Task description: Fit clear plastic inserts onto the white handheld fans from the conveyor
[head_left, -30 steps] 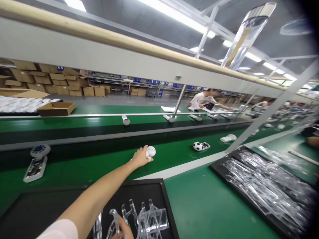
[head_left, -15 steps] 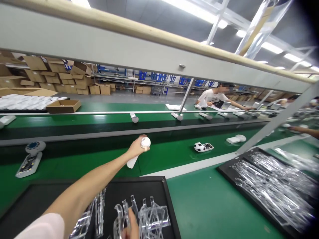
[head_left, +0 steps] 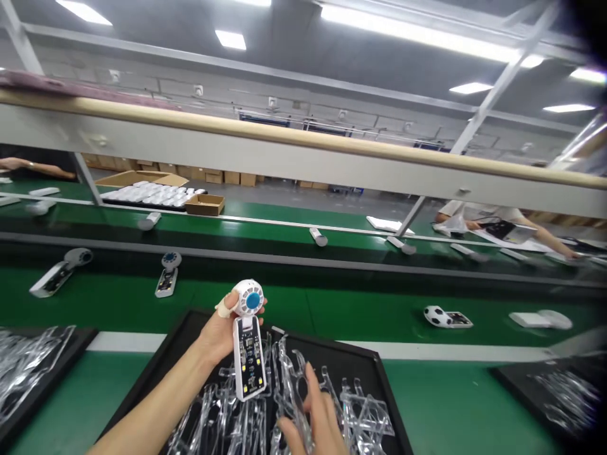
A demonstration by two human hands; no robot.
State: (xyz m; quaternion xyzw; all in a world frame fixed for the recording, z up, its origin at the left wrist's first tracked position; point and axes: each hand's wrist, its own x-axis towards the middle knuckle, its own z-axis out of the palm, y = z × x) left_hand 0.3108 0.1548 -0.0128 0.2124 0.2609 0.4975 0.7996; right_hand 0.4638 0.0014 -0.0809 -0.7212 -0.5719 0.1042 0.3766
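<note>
My left hand (head_left: 220, 332) grips a white handheld fan (head_left: 250, 360) by its round head, with the thumb on the rim. The fan has a blue centre, and its handle is uncovered, showing a dark circuit board with small yellow parts. Below and right, my right hand (head_left: 317, 417) is over the clear plastic parts (head_left: 237, 414), its thumb and forefinger apart. Clear plastic shows between these fingers, but no firm hold is visible. The parts lie heaped in a black tray (head_left: 396, 411) beneath both hands.
On the green conveyor (head_left: 294, 316) lie open-handled fans (head_left: 167, 275) at left and a football-patterned fan (head_left: 448, 317) at right. More trays of clear parts (head_left: 35, 360) flank mine. Overhead a rail (head_left: 303, 155) crosses the view. A co-worker (head_left: 493, 218) is across the line.
My left hand has brought the fan from the conveyor to above the tray and turned its circuit board toward me. My right hand remains at the clear parts. The view has swung left.
</note>
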